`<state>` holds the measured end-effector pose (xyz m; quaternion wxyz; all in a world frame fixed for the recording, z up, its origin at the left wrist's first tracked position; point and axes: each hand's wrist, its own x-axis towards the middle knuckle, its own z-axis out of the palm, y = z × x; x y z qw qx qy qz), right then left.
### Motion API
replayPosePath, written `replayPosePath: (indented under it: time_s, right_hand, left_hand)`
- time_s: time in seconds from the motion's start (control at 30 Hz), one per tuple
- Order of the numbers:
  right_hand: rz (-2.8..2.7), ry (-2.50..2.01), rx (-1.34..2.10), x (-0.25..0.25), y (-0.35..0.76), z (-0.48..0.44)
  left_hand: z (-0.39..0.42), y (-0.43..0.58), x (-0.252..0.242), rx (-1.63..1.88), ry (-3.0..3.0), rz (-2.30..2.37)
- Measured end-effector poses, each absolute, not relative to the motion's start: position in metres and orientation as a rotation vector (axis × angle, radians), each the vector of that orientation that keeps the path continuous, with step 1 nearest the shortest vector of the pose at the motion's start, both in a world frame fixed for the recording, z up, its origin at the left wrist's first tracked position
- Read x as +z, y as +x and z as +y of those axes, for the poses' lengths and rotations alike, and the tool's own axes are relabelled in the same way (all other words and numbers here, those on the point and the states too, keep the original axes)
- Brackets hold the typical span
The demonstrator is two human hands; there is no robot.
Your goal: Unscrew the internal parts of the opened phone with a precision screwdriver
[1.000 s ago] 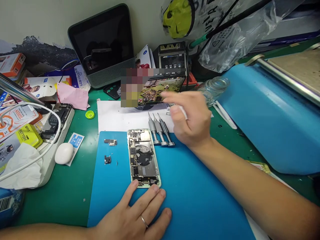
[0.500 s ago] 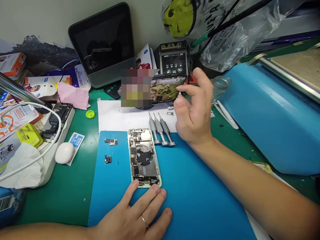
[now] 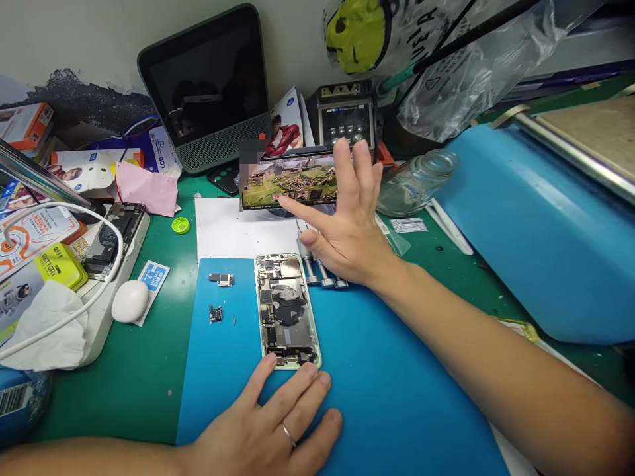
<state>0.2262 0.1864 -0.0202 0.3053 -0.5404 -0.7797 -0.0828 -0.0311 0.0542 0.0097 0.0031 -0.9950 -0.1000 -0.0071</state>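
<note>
My left hand (image 3: 282, 416) lies with fingers spread, its fingertips on the lower end of an opened phone (image 3: 288, 314) whose inner parts are bare. At the lower left of a propped-up smartphone (image 3: 292, 178) with a lit game-like picture, the index finger of my right hand (image 3: 347, 218) reaches the screen; its other fingers are spread and hold nothing. Behind that hand, several screwdrivers (image 3: 310, 264) are partly hidden. Left of the opened phone, small circuit parts (image 3: 221, 279) and a small dark component (image 3: 215, 314) lie on the blue mat (image 3: 377, 383).
A dark display (image 3: 203, 86) stands at the back left, beside a control box (image 3: 344, 116). To the right are a glass jar (image 3: 419, 185), white tweezers (image 3: 449, 228) and a blue-covered object (image 3: 536, 238). A white earbud case (image 3: 129, 303) and a green cap (image 3: 180, 225) sit left.
My right hand has moved left, its index finger going from the smartphone's right edge to its lower left. The screen picture is different. My left hand stays on the opened phone.
</note>
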Motion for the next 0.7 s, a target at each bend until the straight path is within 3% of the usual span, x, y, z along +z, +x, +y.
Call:
replayPosePath:
  time_s: [0.43,0.7]
  right_hand:
    - [-1.975,-1.256,-0.422,-0.021,0.231,0.185]
    - [-1.911,-1.359,-0.314,-0.016,0.23,0.181]
  left_hand:
    - [0.055,-0.032,0.01,-0.012,-3.127,-0.325]
    - [0.055,-0.031,0.01,-0.015,-3.118,-0.316]
